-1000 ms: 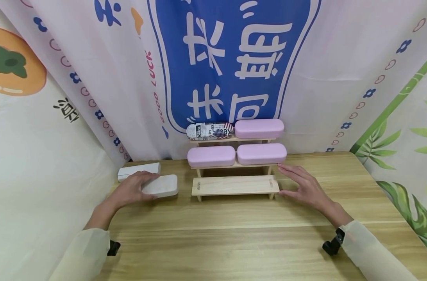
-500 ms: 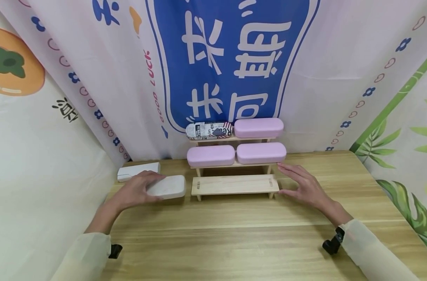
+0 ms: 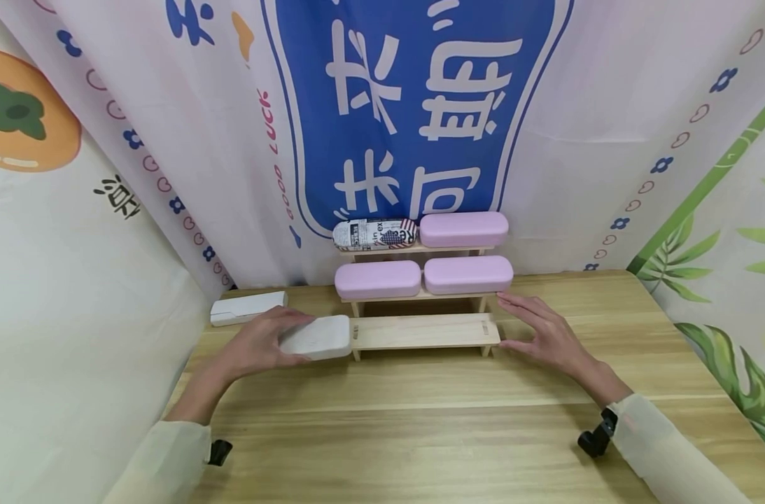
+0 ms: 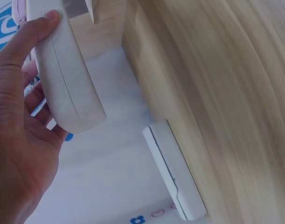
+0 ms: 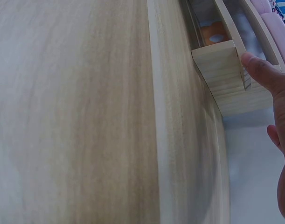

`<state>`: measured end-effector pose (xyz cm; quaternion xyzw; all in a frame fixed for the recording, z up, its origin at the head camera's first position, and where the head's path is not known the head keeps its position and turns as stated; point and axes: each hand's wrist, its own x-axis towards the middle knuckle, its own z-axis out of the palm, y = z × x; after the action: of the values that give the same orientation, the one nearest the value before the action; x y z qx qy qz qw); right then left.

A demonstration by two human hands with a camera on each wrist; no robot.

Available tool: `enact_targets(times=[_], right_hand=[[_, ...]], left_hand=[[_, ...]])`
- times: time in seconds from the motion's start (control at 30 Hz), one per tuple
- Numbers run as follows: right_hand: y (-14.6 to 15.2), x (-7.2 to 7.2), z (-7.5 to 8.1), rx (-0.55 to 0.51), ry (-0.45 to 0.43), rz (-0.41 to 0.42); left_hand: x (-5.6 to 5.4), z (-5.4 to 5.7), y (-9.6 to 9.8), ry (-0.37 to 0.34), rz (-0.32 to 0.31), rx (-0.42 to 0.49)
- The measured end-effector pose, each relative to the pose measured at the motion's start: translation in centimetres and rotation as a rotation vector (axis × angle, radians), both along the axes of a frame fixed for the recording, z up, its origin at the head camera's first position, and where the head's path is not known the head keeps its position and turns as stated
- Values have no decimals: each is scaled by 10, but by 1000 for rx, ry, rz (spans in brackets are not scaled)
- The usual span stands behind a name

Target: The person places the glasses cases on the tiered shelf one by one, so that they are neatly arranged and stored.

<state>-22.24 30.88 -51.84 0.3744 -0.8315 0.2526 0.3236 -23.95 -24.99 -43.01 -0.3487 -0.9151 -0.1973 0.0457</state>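
My left hand (image 3: 262,342) grips a light grey glasses case (image 3: 319,337) by its left end, thumb along the near side and fingers at the far side. The case is held above the table, its right end overlapping the left end of the wooden three-step rack (image 3: 420,332) in the head view. A seam runs along its side in the left wrist view. At the rack's right end rests my right hand (image 3: 546,336), fingers fairly straight, with the thumb (image 5: 261,70) touching the lowest shelf's end. That lowest shelf is bare.
Two pink glasses cases stand on the middle shelf, the left one (image 3: 378,279) beside the right one (image 3: 468,274). On the top shelf are a newspaper-print case (image 3: 374,234) and a pink case (image 3: 464,229). A white case (image 3: 246,308) lies back left near the curtain (image 3: 577,175).
My left hand has carried the grey glasses case rightward, from beside the white case to the rack's left end. The right hand has stayed at the rack's right end.
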Motion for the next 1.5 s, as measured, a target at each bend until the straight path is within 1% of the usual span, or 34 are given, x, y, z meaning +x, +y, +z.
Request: enact_targets(times=[0.2,0.43,0.57,0.63,0.83,1.07,1.23,1.43,1.5], right_hand=[[1,1,-1,-2,-13,-3],[0,1,-1,-2,-6,-2],[0,0,-1,-5,1,1],[-1,0,-1,-6,1,5],[-1,0,0,-12,-6,24],[-1,0,1,-14,-6,27],[-2,1,2,-7,11,12],[-2,1,2,-10,13,14],[-2,1,2,-8,13,15]], left_hand=[[4,2,14,5,-40,1],[5,4,29,42,-79,-10],[5,2,38,58,-93,-6],[5,2,42,67,-97,-6],[7,4,58,66,-100,12],[5,3,76,83,-120,50],[4,1,88,80,-119,51],[3,-1,103,99,-124,54],[3,-2,110,94,-125,46]])
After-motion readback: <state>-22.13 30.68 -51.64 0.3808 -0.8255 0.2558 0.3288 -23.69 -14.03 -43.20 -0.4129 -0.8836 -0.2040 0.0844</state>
